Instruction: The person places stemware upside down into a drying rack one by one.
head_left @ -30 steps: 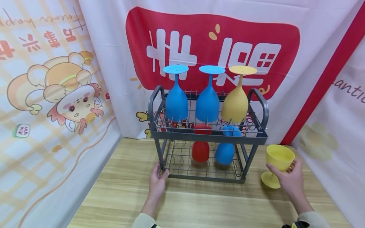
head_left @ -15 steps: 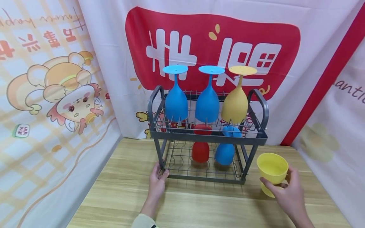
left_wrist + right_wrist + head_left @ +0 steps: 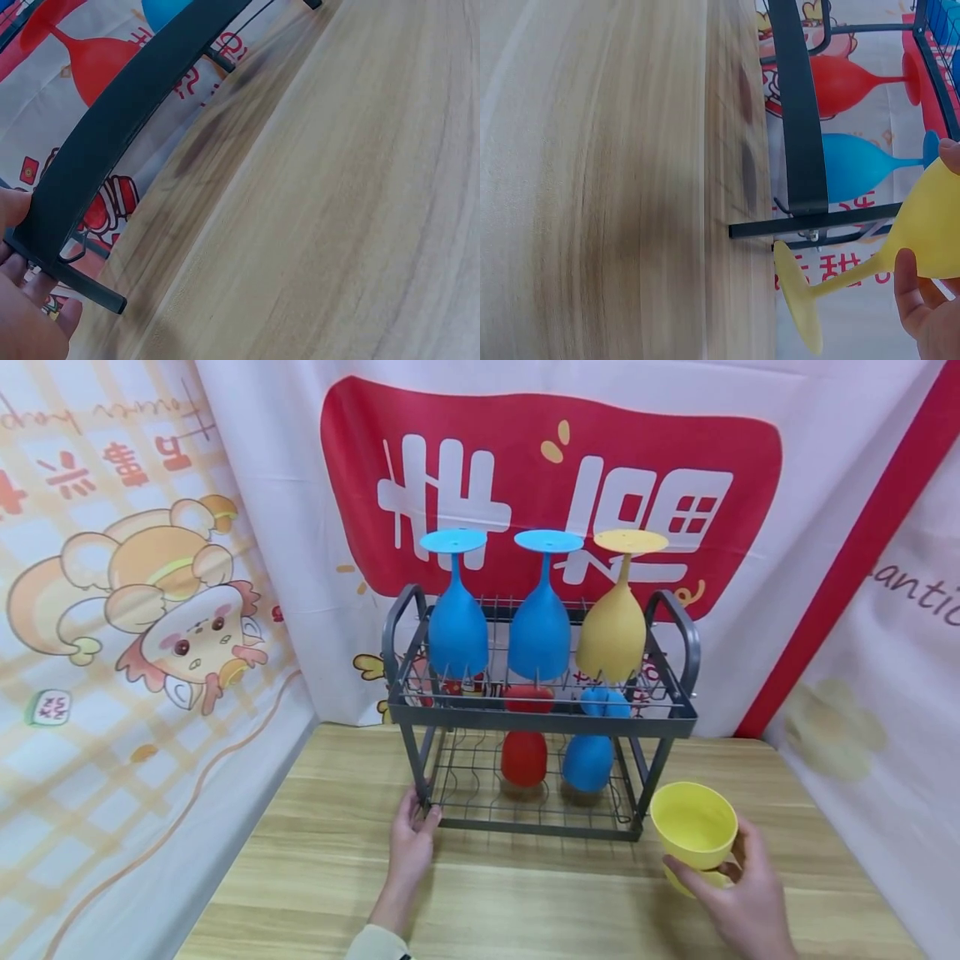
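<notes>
My right hand (image 3: 738, 893) holds a yellow goblet (image 3: 693, 827) round its bowl, mouth up, just right of the rack's front right corner. In the right wrist view the goblet's stem and round foot (image 3: 799, 300) show, apparently raised off the table. A dark grey two-tier dish rack (image 3: 540, 720) stands in the middle. At its lower front left corner my left hand (image 3: 411, 843) grips the frame, thumb on the front bar in the left wrist view. Upside down on the upper tier are a blue goblet (image 3: 457, 635), another blue goblet (image 3: 538, 639) and a yellow goblet (image 3: 611, 639).
On the lower tier a red goblet (image 3: 523, 760) and a blue goblet (image 3: 587, 764) stand upside down toward the right. The wooden table (image 3: 525, 902) runs under everything. Printed cloth (image 3: 285, 527) hangs behind and at both sides, close to the rack's back.
My right hand has brought the yellow goblet left and nearer to me, toward the rack's front right corner. The left hand keeps its hold on the rack. The head view has shifted slightly.
</notes>
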Action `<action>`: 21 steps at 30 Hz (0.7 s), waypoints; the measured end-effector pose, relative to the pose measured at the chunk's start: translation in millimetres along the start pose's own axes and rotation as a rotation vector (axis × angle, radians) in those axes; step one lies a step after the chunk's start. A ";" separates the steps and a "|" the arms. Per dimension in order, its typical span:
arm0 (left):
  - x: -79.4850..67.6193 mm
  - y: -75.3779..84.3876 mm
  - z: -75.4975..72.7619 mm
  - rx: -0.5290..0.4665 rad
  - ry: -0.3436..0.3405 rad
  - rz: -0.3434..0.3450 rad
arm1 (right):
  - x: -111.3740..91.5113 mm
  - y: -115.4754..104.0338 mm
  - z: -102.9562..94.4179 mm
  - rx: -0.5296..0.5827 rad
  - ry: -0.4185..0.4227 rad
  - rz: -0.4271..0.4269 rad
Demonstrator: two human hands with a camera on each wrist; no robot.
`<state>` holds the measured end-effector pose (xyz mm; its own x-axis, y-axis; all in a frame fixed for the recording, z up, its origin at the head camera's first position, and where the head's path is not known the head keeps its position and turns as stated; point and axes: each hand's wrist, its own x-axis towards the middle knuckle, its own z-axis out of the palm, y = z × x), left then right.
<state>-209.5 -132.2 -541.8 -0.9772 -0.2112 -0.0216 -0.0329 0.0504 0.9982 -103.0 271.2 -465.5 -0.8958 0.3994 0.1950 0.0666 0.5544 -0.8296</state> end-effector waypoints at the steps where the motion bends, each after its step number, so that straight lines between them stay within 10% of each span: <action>1: -0.7 0.4 -0.2 0.010 0.008 -0.002 | -0.7 -0.4 0.6 -0.003 0.001 -0.015; 7: -10.8 4.1 1.3 0.085 0.113 0.046 | -0.1 -1.6 -0.6 -0.041 -0.008 -0.034; 14: -32.2 15.8 10.5 0.201 0.326 0.329 | 5.7 -11.0 -1.5 -0.101 -0.035 -0.191; 21: -49.5 42.0 29.6 0.170 0.031 0.433 | 9.9 -28.8 6.8 -0.152 -0.028 -0.467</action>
<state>-168.8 -90.7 -500.4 -0.9019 -0.1639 0.3996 0.3405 0.2995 0.8913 -116.8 254.2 -443.2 -0.8567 0.0639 0.5119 -0.2834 0.7708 -0.5706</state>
